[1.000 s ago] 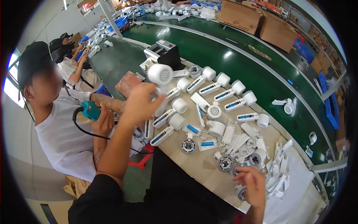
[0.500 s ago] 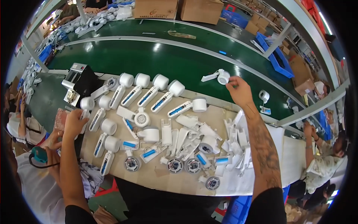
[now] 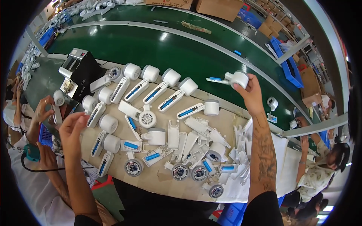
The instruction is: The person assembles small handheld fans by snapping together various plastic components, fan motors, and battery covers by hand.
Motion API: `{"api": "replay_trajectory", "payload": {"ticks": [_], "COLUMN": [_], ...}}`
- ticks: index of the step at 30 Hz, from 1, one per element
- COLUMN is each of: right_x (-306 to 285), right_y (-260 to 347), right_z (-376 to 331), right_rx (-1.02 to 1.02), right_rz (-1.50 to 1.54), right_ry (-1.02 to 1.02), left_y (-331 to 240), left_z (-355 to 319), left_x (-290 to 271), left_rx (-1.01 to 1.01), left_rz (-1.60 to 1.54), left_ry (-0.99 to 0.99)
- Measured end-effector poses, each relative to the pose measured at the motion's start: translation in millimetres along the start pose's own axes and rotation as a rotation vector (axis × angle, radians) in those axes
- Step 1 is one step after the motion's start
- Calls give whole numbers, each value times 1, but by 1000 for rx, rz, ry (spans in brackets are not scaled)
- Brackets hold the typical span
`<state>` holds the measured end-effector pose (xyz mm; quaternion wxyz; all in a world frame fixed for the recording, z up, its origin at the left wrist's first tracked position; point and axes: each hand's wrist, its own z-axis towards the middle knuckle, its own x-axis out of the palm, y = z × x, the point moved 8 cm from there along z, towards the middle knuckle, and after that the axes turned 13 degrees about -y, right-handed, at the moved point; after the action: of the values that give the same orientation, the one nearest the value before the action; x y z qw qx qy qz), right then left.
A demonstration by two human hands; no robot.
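My right hand [image 3: 250, 94] grips the round head of a white handheld fan [image 3: 239, 78] above the green conveyor. The fan's handle, with a blue battery [image 3: 215, 79], points left. At the left of the work board, my left hand [image 3: 72, 128] has loosely bent fingers and nothing visible in it. Its fingertips are close to a white fan handle [image 3: 96, 115]. Several open-handled fans with blue batteries lie in a row, among them one fan [image 3: 155, 93] at the board's far edge. A fan with a round grille [image 3: 147, 119] lies mid-board.
White plastic handle shells [image 3: 192, 141] are heaped at the board's right. Round fan heads with exposed circuits [image 3: 134, 167] lie near the front edge. A black machine [image 3: 81, 71] stands at far left. Another fan [image 3: 272, 102] rests on the conveyor [image 3: 151, 49]. Co-workers sit at both sides.
My right hand has taken hold of the fan on the conveyor and lifted it. My left hand has shifted slightly, its fingers loosened. At left, a co-worker's hand now holds a fan.
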<state>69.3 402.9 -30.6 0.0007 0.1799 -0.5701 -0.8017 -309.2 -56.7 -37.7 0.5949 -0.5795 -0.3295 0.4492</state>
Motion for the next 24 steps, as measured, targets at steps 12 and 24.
{"api": "replay_trajectory", "payload": {"ticks": [12, 24], "right_x": [18, 8], "right_y": [143, 156], "right_z": [-139, -178], "right_rx": [187, 164], "right_rz": [484, 547], "right_ry": [386, 477], "left_y": [-37, -58], "left_z": [-144, -232], "left_x": [248, 235], "left_rx": [-629, -970], "left_rz": [-679, -742], "left_ry": [981, 1199]}}
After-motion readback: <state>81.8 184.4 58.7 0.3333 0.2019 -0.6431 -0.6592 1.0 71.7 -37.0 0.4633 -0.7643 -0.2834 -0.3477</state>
